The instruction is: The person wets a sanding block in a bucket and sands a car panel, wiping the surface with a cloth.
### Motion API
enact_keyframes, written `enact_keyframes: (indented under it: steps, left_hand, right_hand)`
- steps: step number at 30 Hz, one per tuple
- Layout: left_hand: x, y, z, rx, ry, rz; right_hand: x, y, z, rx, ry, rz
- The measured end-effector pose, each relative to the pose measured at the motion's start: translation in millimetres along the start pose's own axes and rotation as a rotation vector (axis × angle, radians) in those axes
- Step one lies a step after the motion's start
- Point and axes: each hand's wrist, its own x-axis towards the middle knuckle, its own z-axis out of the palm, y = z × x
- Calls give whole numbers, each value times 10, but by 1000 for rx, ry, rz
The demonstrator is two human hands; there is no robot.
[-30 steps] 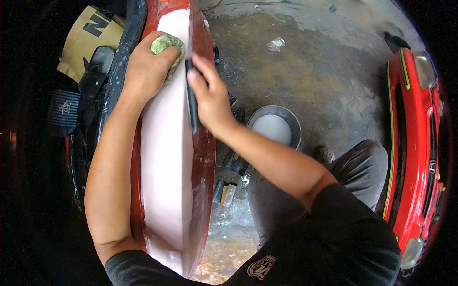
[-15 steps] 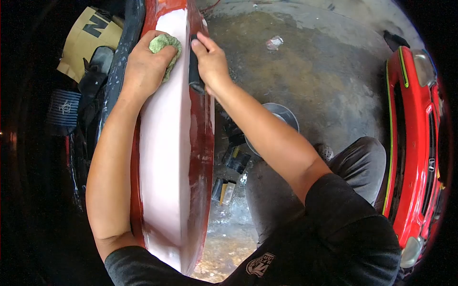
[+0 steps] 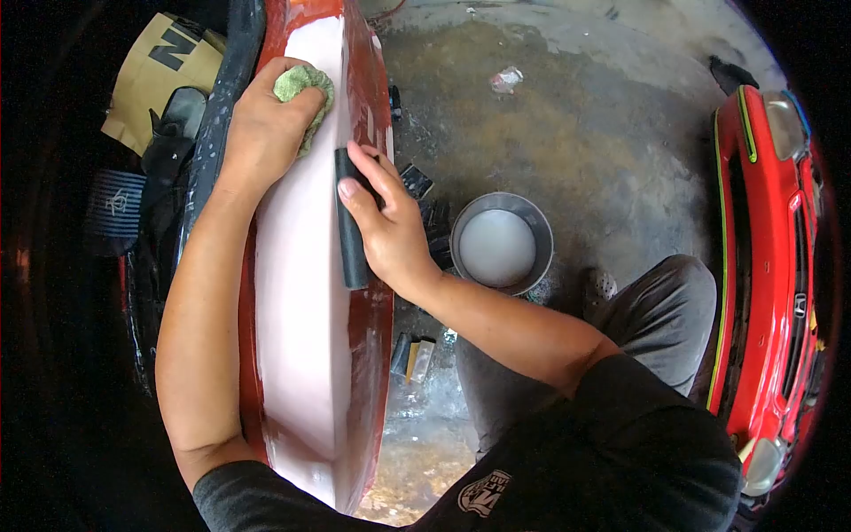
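Observation:
A long curved panel, pale pinkish white in the middle and red along both sides, runs up the view. Near its upper part, my left hand is closed on a crumpled green cloth and rests against the pale surface. Lower down on the right, my right hand grips a dark, narrow block, which lies lengthwise along the panel's edge between pale and red. My right thumb lies on the block; some fingertips are hidden behind it.
Right of the panel, a round metal basin of whitish liquid stands on the floor beside small dark blocks. A red car bumper is at far right. Brown paper and a sandal are at upper left.
My right hand and the dark block moved up the panel's edge, then back down, now lower than in both earlier frames. My left hand has stayed nearly in place with the cloth.

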Motion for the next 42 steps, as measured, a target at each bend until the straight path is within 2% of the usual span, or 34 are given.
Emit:
enact_keyframes:
  steps: [3, 4, 5, 7, 10, 11, 13, 15, 18, 19, 21, 25, 26, 29, 31, 35, 37, 39, 42]
  left_hand:
    - [-14, -4, 5, 12, 19, 9]
    - [-6, -3, 11, 7, 21, 1]
    - [-8, 5, 14, 0, 26, -8]
    - [-31, 35, 8, 21, 25, 0]
    - [-12, 57, -6, 32, 22, 11]
    - [-19, 46, -4, 33, 18, 8]
    - [-15, 16, -5, 30, 18, 19]
    - [-13, 12, 6, 23, 17, 13]
    - [-12, 28, 8, 17, 17, -2]
    - [13, 18, 3, 21, 15, 7]
    - [1, -2, 15, 24, 19, 5]
    - [-29, 30, 14, 43, 36, 21]
    - [-32, 38, 16, 47, 43, 24]
    - [-18, 23, 30, 38, 22, -22]
    - [-34, 27, 53, 49, 10, -12]
    - [-110, 125, 19, 126, 14, -15]
    - [-116, 154, 18, 121, -6, -7]
    - [-90, 97, 19, 80, -40, -1]
    - [-66, 61, 31, 61, -47, 16]
  right_hand:
    - [324, 290, 43, 38, 35, -15]
    - [585, 315, 45, 150, 40, 23]
    - [804, 262, 33, 233, 47, 168]
    - [860, 281, 77, 190, 102, 200]
    - [103, 13, 39, 14, -7, 47]
    - [-48, -39, 42, 75, -9, 52]
    - [172, 146, -1, -10, -1, -64]
    - [697, 326, 60, 146, 59, 38]
    - [1000, 318, 72, 320, 85, 272]
    - [833, 265, 88, 228, 80, 217]
    - [275, 205, 102, -101, 60, -63]
    - [443, 181, 99, 65, 71, -74]
    - [763, 359, 166, 230, 95, -49]
    - [1422, 429, 64, 193, 119, 232]
    - [1523, 501, -29, 239, 137, 261]
    - [962, 475, -243, 361, 191, 355]
    - [759, 419, -199, 414, 130, 393]
    - [809, 239, -108, 266, 126, 249]
    - [1057, 110, 70, 249, 142, 212]
